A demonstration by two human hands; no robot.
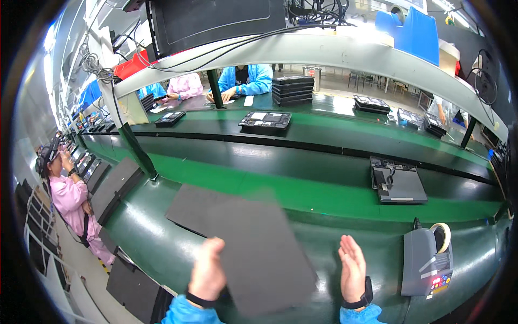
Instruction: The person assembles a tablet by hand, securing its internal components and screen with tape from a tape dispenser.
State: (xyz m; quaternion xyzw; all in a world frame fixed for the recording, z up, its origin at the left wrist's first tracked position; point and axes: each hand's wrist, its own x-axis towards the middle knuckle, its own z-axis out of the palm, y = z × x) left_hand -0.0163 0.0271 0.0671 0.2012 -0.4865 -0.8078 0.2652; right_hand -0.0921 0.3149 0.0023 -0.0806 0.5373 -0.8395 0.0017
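A dark grey, flat rectangular sheet (264,254) is tilted in front of me, its top and bottom edges smeared by motion. My left hand (208,272) is at the sheet's left edge and appears to grip it, thumb up, with the other fingers hidden. To the right of the sheet, my right hand (353,270) is held up with its fingers stretched out. It touches nothing, and a gap separates it from the sheet. Beneath the tilted sheet, another dark grey sheet (189,208) lies on the green bench (156,237).
A grey tape dispenser (426,262) stands right of my right hand. An opened laptop chassis (398,182) lies beyond it on the green conveyor (324,194). Another device (264,122) sits on the farther line. A post (137,151) rises at left; a person in pink (70,194) stands beyond.
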